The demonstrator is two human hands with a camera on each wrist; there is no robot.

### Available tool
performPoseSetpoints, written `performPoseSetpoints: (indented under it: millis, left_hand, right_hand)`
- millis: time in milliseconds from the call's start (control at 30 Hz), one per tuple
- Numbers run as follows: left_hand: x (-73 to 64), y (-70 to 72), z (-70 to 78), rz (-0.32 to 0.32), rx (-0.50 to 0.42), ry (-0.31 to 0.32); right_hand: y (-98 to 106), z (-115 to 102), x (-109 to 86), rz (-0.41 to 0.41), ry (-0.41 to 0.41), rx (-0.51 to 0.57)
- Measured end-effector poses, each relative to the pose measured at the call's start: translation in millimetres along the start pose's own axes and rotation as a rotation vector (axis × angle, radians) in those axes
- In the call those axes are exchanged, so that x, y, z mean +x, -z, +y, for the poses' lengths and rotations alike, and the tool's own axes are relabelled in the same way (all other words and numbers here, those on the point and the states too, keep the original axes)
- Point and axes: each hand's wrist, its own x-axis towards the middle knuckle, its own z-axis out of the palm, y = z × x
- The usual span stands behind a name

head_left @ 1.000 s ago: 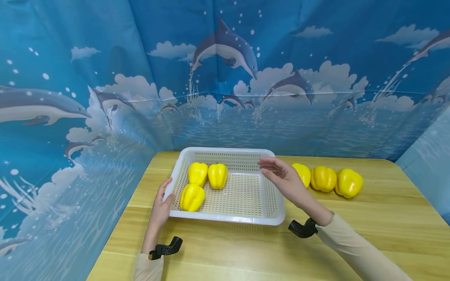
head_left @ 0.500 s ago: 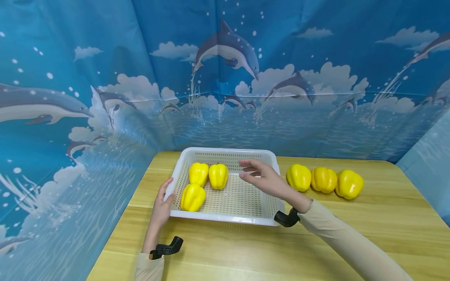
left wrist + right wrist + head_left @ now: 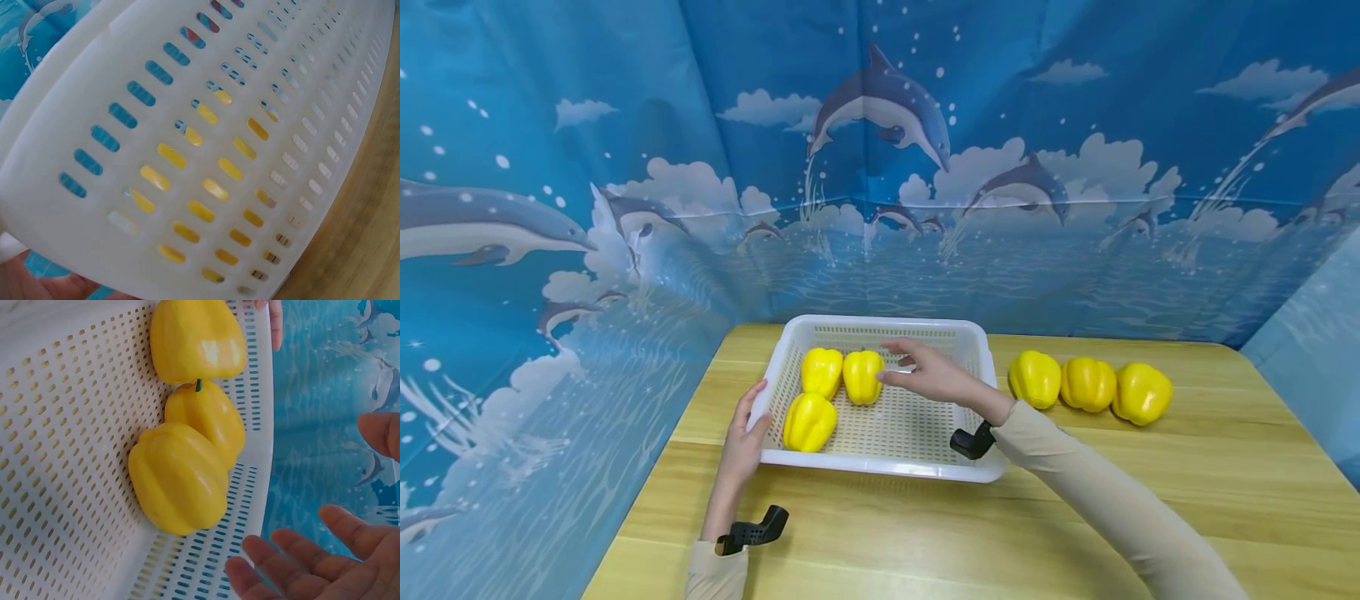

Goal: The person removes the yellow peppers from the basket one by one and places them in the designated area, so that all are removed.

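A white perforated plastic basket [image 3: 880, 468] holds three yellow bell peppers at its left end: a back-left pepper [image 3: 822, 372], a back-right pepper [image 3: 859, 380] and a front pepper [image 3: 809, 422]. My left hand [image 3: 742, 442] grips the basket's left rim; in the left wrist view its fingertips [image 3: 53, 287] show below that rim. Over the basket's middle, my right hand [image 3: 928, 372] holds nothing, its fingers extended and thumb apart. Its fingertips are right beside the back-right pepper in the head view. In the right wrist view the right fingers [image 3: 300, 562] point toward the nearest pepper [image 3: 179, 478].
Three more yellow bell peppers stand in a row right of the basket: one nearest it [image 3: 1035, 379], a middle one [image 3: 1087, 384] and an outer one [image 3: 1141, 393]. Everything is on a wooden table [image 3: 880, 550]. A blue dolphin-print curtain [image 3: 880, 258] hangs behind it.
My right hand has moved left, from the basket's right side over its middle to the back-right pepper. The left hand stays on the rim, and the peppers have not moved.
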Motion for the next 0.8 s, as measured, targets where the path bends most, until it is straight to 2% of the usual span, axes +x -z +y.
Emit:
performPoseSetpoints:
  millis: [200,533,800]
  left_hand:
    - [0.4,0.5,-1.1,0.003,0.003,0.000]
    - [0.1,0.8,-0.3,-0.014,-0.018,-0.013]
    - [-0.5,0.7,1.4,-0.028,-0.024,-0.020]
  right_hand:
    - [-10,4,19.1,-0.053,-0.051,-0.009]
    - [-26,11,46.5,-0.035,-0.172,-0.077]
    - [-37,15,61.9,-0.004,-0.208,-0.083]
